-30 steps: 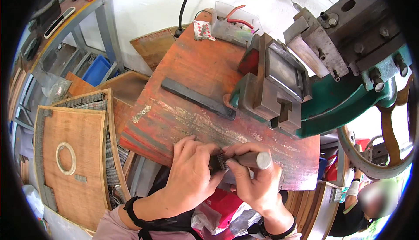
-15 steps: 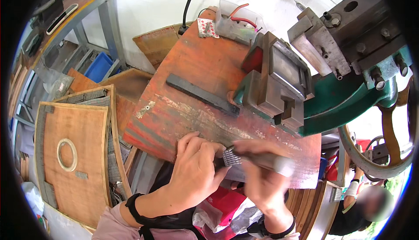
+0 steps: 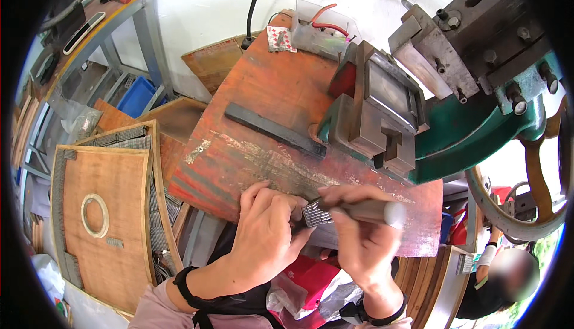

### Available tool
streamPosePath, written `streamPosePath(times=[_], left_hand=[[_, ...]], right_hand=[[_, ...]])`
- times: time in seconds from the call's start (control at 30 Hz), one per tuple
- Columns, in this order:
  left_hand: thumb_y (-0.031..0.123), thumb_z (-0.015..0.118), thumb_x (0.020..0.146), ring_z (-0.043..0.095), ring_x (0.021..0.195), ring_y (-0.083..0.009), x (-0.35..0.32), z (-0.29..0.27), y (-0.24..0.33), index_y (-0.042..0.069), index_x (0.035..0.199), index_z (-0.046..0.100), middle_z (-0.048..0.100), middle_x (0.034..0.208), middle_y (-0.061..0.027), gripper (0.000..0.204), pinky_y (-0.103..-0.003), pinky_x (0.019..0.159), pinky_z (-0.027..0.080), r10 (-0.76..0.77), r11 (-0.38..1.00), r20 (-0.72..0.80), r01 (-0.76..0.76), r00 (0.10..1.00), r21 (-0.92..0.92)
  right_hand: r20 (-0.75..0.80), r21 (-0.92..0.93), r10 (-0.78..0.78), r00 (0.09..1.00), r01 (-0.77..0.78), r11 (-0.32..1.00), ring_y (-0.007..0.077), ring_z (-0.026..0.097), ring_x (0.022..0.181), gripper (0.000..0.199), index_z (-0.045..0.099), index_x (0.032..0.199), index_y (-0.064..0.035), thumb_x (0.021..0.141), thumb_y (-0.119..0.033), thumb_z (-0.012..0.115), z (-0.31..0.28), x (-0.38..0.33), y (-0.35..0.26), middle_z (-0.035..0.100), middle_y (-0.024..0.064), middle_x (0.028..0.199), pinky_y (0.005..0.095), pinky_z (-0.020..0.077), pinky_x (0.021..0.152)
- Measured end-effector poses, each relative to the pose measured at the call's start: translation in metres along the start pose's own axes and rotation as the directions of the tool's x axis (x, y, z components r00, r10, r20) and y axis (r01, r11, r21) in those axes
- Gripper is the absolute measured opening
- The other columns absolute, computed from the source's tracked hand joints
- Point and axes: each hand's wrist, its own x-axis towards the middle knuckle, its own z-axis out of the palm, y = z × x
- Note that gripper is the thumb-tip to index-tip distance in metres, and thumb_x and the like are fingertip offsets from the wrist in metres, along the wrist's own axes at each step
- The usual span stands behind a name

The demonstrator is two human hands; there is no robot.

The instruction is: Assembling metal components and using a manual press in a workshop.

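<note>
Two grips near the surface's (image 3: pixel 263 87) front edge: your left hand (image 3: pixel 266 230) pinches a ribbed metal stack (image 3: pixel 315 214); your right hand (image 3: pixel 366 245) holds a grey cylinder (image 3: pixel 372 210). Steady the stack firmly, keeping its pieces aligned.

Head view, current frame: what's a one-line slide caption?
Left hand holding a ridged metal piece, right hand gripping a cylindrical rod, at a worn red tabletop's edge.

Grey cylinder (image 3: pixel 372 211) — held sideways, ridged silvery block (image 3: pixel 315 215), just left
</note>
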Motion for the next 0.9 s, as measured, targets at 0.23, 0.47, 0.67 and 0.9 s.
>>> streamPosePath(times=[0.23,0.47,0.67,0.9], left_hand=[[0.004,0.076,0.059,0.053,0.077,-0.0231,-0.002,0.002,0.001,0.005,0.096,0.05,0.052,0.077,-0.0021,0.045,-0.047,0.092,0.036,0.0,1.0,-0.026,0.0,1.0,-0.008],[0.004,0.077,0.059,0.052,0.075,-0.0227,0.001,0.002,0.003,0.005,0.097,0.05,0.051,0.075,-0.0017,0.047,-0.049,0.091,0.037,0.009,1.0,-0.046,-0.009,0.999,0.002],[0.007,0.081,0.057,0.053,0.073,-0.0235,0.0,-0.001,0.005,0.007,0.088,0.042,0.059,0.082,-0.003,0.05,-0.05,0.091,0.037,-0.008,0.999,-0.012,0.009,1.0,0.033],[0.007,0.081,0.057,0.052,0.07,-0.0225,0.003,0.0,0.003,0.007,0.087,0.043,0.057,0.08,-0.0028,0.048,-0.05,0.092,0.037,0.01,0.999,-0.029,-0.009,1.0,0.045]], right_hand=[[0.012,-0.045,0.071,0.997,-0.071,0.996,0.0224,0.068,0.083,0.028,0.05,0.104,-0.0009,0.08,0.004,0.063,0.003,-0.003,0.01,0.066,0.0132,0.089,0.0291,0.0529,0.07],[0.039,-0.08,0.072,0.997,-0.069,0.994,0.0203,0.068,0.08,0.026,0.049,0.103,0.0014,0.08,0.006,0.062,-0.001,0.002,0.005,0.066,0.0119,0.09,0.0278,0.0529,0.069],[-0.201,0.382,0.046,0.979,0.035,0.923,0.0201,0.065,0.086,0.019,0.052,0.098,0.0043,0.082,0.009,0.059,-0.008,-0.003,-0.01,0.064,0.0148,0.092,0.0322,0.0524,0.077],[-0.081,0.214,-0.066,0.995,0.082,0.973,0.0299,0.063,0.093,0.031,0.044,0.109,0.0034,0.081,0.011,0.055,-0.023,-0.011,-0.005,0.061,0.0206,0.093,0.0404,0.0503,0.086]])
